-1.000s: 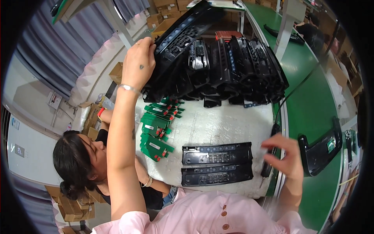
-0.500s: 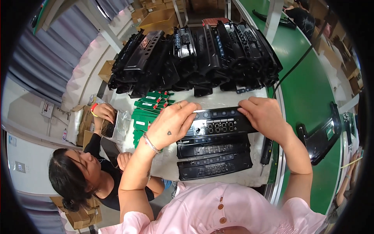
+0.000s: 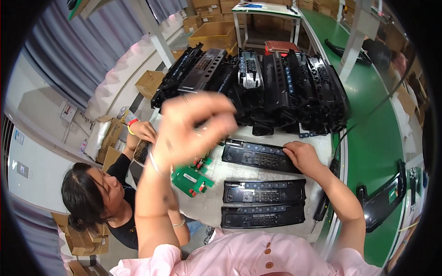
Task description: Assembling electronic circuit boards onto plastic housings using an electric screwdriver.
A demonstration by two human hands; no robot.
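My right hand (image 3: 304, 158) is closed on the right end of a black plastic panel (image 3: 259, 156), a long piece with a row of round buttons and a digit-display window. The panel lies slightly tilted on the table. My left hand (image 3: 195, 129), smeared by motion, is raised to the panel's left with its fingers bent; what they hold, if anything, is unclear. Two similar panels, an upper one (image 3: 264, 191) and a lower one (image 3: 263, 216), lie side by side closer to me. Green circuit boards (image 3: 189, 180) with red parts lie below my left hand, partly hidden by it.
A large pile of black plastic housings (image 3: 276, 87) covers the table's far side. A screwdriver-like tool (image 3: 321, 208) lies by the right edge, beside a green conveyor (image 3: 368, 138) carrying a black housing (image 3: 384, 198). At left, a co-worker's hand (image 3: 143, 131) reaches among boxes.
My left hand has let go of the panel and swung up and left. The panel has come down flatter onto the table, still in my right hand. The view has shifted.
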